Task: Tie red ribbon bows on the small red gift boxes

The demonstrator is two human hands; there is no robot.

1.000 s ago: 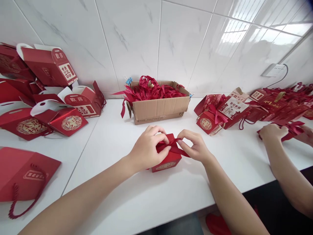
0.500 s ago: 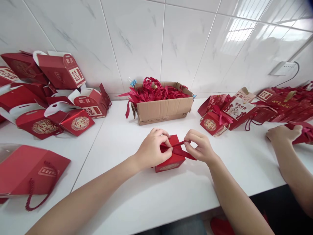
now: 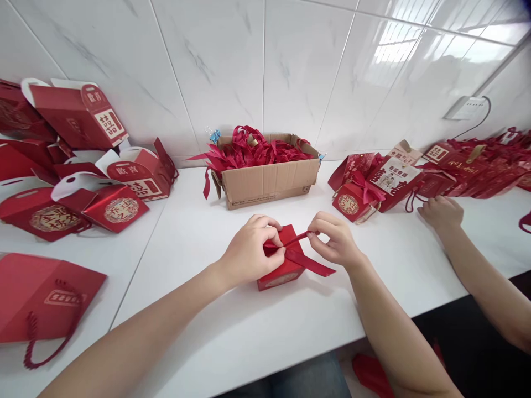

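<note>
A small red gift box point(image 3: 279, 279) with a gold design on its front stands on the white table before me. Across its top runs a dark red ribbon point(image 3: 313, 263), one tail of it hanging loose over the right edge. My left hand point(image 3: 251, 249) is closed in a pinch on the ribbon's crossing at the top of the box, hiding part of the lid. My right hand point(image 3: 332, 239) pinches another ribbon tail and holds it taut, up and to the right of the box.
Behind stands a cardboard box point(image 3: 269, 185) heaped with red ribbons. Red gift boxes point(image 3: 120, 207) are piled at left, beside a larger corded one point(image 3: 45, 298). More decorated boxes point(image 3: 350, 202) sit at right, near a co-worker's hand point(image 3: 442, 213).
My right hand still grips its tail, while the other tail now lies further out to the right. The co-worker's hand has left a red box and moved back along the table. The view shifted slightly.
</note>
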